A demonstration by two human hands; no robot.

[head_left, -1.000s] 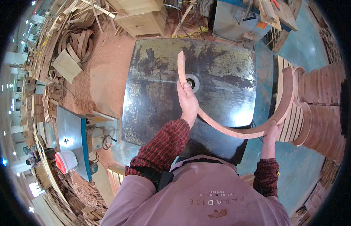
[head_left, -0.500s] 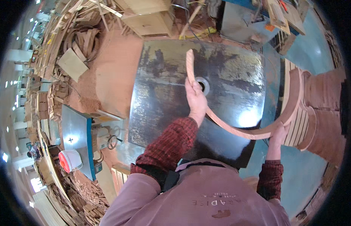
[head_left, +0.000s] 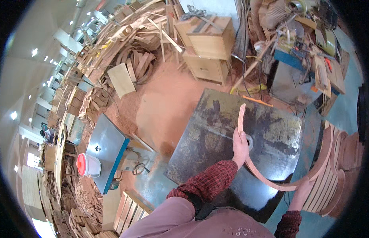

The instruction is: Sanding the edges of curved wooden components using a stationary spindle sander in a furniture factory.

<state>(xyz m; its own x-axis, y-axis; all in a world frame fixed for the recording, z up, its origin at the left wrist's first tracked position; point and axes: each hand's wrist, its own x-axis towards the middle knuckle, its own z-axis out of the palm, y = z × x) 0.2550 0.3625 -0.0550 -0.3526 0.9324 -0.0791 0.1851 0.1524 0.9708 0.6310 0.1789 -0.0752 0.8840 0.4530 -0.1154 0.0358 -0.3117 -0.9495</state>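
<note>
Two bare hands, one left (head_left: 240, 150) and one right (head_left: 301, 193), and one curved wooden strip (head_left: 271, 183) between them make up the nearest group. There are one dark metal tabletop (head_left: 208, 139) with one ring-rimmed hole (head_left: 250, 142), one smaller blue-edged table (head_left: 109, 144), one white bucket (head_left: 91, 166) with one red lid (head_left: 80, 164), one handwheel (head_left: 139, 169) and one pale square board (head_left: 121, 80). One other person (head_left: 49, 136) shows far off, while the wood offcuts (head_left: 87, 198) overlap too much to count.

free room over metal tabletop (head_left: 198, 142) leftward, curved strip (head_left: 288, 187) barring right, stacked parts (head_left: 349, 154) beyond
</note>
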